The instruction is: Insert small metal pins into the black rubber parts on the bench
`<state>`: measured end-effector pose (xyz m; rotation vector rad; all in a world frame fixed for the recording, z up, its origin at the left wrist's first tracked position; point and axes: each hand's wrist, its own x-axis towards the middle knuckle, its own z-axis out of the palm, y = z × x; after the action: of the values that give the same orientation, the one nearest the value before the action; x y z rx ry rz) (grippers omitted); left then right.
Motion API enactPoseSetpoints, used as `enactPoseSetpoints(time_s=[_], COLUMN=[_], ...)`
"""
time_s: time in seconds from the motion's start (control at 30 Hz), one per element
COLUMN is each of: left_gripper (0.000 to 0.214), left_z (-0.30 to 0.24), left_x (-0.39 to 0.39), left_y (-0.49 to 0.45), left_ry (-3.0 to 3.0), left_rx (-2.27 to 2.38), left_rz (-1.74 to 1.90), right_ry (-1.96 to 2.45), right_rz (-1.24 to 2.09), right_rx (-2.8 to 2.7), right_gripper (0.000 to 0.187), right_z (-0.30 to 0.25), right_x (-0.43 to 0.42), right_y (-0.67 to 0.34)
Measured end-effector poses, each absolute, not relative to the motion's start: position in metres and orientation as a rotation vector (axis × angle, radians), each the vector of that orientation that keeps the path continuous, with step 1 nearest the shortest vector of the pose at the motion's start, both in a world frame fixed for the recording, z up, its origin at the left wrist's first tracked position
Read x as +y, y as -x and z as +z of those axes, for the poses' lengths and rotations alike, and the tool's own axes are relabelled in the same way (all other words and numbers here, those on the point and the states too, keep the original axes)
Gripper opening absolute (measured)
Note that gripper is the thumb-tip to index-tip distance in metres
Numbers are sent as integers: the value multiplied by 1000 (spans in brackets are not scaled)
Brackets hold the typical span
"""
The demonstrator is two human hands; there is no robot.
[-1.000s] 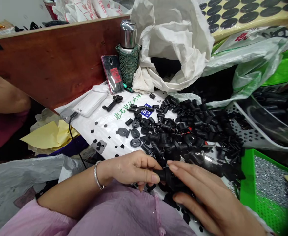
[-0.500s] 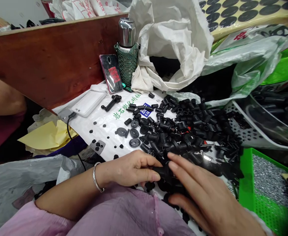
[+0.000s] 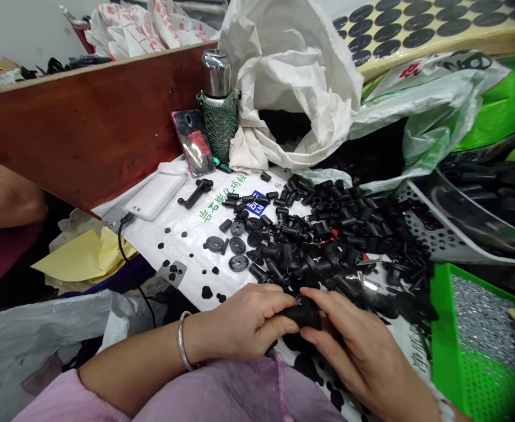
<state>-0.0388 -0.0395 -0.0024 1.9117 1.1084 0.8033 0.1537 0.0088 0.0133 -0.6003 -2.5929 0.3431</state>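
Between my hands, close to my body, is a black plastic part (image 3: 304, 315) with a thick round end; its exact kind is partly hidden by fingers. My left hand (image 3: 251, 319) grips its left side between thumb and fingers. My right hand (image 3: 356, 340) closes on its right end, with thumb below and fingers above. Just beyond them lies a heap of black tubular plastic pieces (image 3: 349, 217). Several round black discs with holes (image 3: 239, 262) rest at the heap's left edge, and a black crank-shaped piece (image 3: 195, 193) lies farther back.
A white power bank (image 3: 154, 196) with a black cable lies at left. A phone (image 3: 193, 143) leans by a thermos (image 3: 217, 76) near a white sack (image 3: 292, 64). At right stand a green tray (image 3: 444, 328) of small metal pieces and a grey basket (image 3: 442, 228). Another person's arm (image 3: 9, 196) shows at left.
My right hand, earlier flatter with its fingers stretched over the black part, has closed around its end. My left hand still holds it. The view has shifted slightly.
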Motion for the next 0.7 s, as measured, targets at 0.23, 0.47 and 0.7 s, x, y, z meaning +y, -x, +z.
enactPoseSetpoints(time_s=[0.23, 0.47, 0.7], left_gripper=[29, 20, 25], left_z=[-2, -14, -36], left_x=[-30, -32, -30], left_y=[60, 95, 96], left_ry=[-1932, -1900, -1963], left_rx=[1502, 1856, 1890], left_rz=[946, 1023, 909], right_ry=[798, 1189, 1422], right_rz=[282, -13, -296], right_rx=[-2508, -2105, -2397], right_gripper=[50, 37, 18], right_z=[24, 60, 23], right_x=[38, 52, 39], right_y=[-172, -229, -283])
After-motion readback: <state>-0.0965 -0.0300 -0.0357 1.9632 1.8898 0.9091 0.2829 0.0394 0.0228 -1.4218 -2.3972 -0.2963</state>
